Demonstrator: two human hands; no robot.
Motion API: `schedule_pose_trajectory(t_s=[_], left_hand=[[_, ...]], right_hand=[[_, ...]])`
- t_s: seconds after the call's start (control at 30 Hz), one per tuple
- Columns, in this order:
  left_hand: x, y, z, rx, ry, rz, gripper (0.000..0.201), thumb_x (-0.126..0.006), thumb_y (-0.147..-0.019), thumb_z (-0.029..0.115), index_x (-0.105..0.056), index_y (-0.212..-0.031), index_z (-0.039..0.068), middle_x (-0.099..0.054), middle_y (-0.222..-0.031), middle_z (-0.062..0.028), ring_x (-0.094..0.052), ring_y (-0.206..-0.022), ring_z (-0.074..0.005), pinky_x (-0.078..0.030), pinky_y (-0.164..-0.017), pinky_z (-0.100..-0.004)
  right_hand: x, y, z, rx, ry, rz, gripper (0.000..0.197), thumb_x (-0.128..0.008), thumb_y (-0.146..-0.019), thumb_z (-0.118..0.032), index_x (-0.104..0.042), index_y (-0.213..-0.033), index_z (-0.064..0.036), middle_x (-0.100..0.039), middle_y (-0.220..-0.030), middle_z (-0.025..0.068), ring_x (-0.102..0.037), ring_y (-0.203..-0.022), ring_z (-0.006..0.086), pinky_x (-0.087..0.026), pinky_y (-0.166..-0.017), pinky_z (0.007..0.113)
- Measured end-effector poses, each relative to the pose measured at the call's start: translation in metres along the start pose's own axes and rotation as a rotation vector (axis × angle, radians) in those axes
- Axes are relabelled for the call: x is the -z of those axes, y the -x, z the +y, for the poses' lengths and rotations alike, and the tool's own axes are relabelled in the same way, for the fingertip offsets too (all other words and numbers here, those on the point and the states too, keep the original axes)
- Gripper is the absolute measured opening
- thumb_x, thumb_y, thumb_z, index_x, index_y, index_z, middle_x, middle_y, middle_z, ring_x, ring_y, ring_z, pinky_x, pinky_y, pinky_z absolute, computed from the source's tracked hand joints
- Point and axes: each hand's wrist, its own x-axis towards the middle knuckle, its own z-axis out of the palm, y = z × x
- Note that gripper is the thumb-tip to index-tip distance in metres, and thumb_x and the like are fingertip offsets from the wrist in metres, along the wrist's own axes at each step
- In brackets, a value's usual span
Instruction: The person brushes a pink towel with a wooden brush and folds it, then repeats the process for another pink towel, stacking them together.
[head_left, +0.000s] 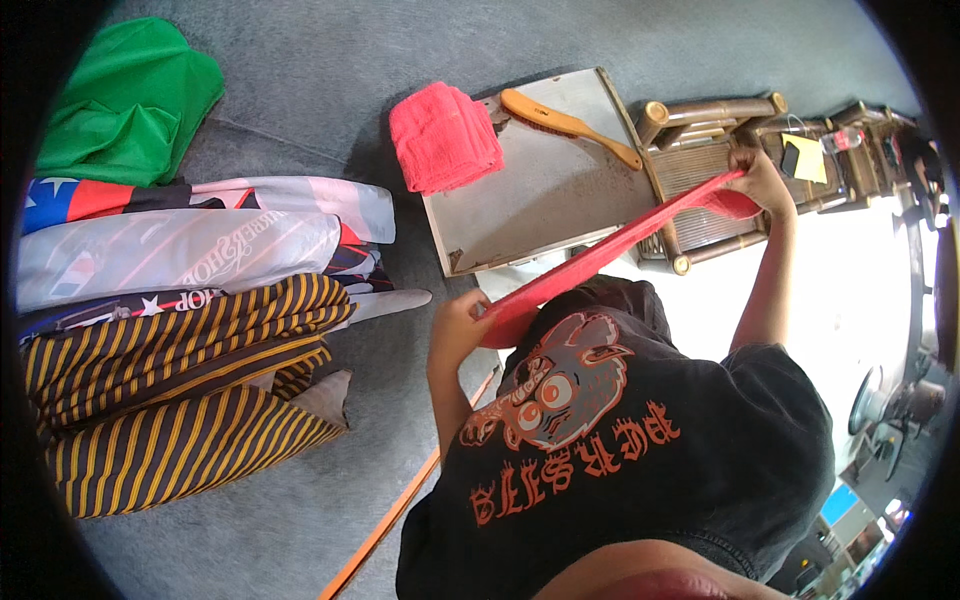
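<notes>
A red towel [610, 243] is stretched taut on a slant in front of my black shirt. My left hand [459, 325] is closed on its lower end, near my body. At its upper end, my right hand [758, 182] pinches the other corner, farther out and to the right. Between the hands the cloth shows as a narrow folded band, with loose parts hanging at both ends. A folded pinkish-red towel [444, 138] lies beyond my left hand, on the edge of a worn grey-white tabletop [540, 205]. A wooden-handled brush [570, 127] rests on that top.
Barber capes in black-and-yellow stripes [190, 435] and white [180, 262] hang or lie at left, below a green cloth [135, 105]. Bamboo chairs [705, 165] stand at right, with a yellow paper [803, 158] and dark phone-like object on one. An orange strip [385, 520] runs along lower left.
</notes>
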Motion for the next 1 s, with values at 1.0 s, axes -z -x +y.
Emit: schedule_pose_trajectory(t_s=[1.0], left_hand=[[0.017,-0.135,0.016,0.01,0.136,0.655,0.015,-0.067,-0.082,0.013,-0.067,-0.091,0.001,-0.067,-0.082,-0.0165,-0.067,-0.074,-0.0244,-0.049,-0.067,-0.0308]], right_hand=[[-0.186,-0.159,-0.034,0.274,0.508,0.022,0.055,-0.075,-0.076,-0.038,-0.051,-0.115,-0.0076,-0.062,-0.102,0.014,-0.061,-0.098,0.0282,-0.045,-0.082,0.046]])
